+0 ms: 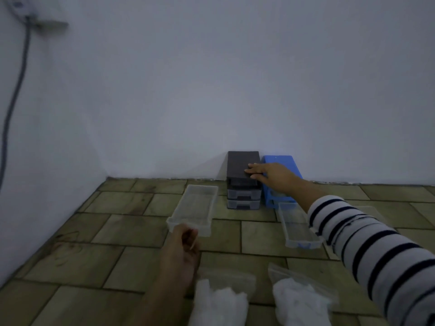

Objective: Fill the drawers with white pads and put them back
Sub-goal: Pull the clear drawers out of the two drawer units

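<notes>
Tiled floor (131, 234), seen from the head camera, carrying all the working items against a pale wall (211, 78).

Striped sleeve (367, 250): the right arm reaches across the right-hand side of the scene toward the wall.

Black drawer cabinet (243, 175): stands upright at the foot of the wall; its top slot appears vacant, with two drawers seated below. The right hand (263, 171) lies flat on its lid with straight, released fingers, probably to steady the light cabinet while a drawer is slid back in.

Blue drawer cabinet (281, 165): just beside the black one, partly hidden by the right forearm; its slots cannot be read clearly.

Clear drawer (193, 208): held at its near end by the left hand (186, 241), fingers curled round the front edge, long axis aimed roughly at the black cabinet. In the dim, blurred light it is hard to tell whether it holds any pads.

Second clear drawer (297, 229): on the floor in front of the blue cabinet, partly under the sleeve.

White pads (219, 302): loose heaps in two opened bags at the near edge, well apart from the cabinets. The outstretched right arm crosses the reach to the right-hand heap.
</notes>
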